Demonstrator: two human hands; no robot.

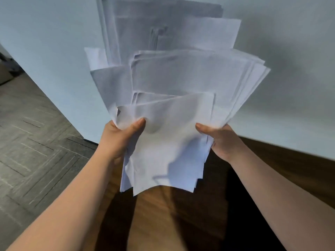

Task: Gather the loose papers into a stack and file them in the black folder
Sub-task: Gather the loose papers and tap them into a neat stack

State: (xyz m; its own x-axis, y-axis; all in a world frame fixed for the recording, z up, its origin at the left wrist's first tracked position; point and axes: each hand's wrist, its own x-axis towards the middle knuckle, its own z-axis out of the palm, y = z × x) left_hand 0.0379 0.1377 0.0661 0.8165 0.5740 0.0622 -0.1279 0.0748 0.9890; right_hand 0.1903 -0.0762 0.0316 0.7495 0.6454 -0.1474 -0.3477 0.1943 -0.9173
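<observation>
A loose, fanned bundle of white papers [174,98] is held upright in front of me, its sheets staggered and uneven at top and bottom. My left hand [117,136] grips the bundle's lower left side, thumb on the front sheet. My right hand [219,140] grips the lower right side, thumb on the front and fingers behind. The papers hang above a brown wooden table [163,214]. No black folder is in view.
A white wall [290,87] stands right behind the papers. Grey patterned floor [36,142] lies to the left of the table. A dark object [7,67] sits at the far left edge.
</observation>
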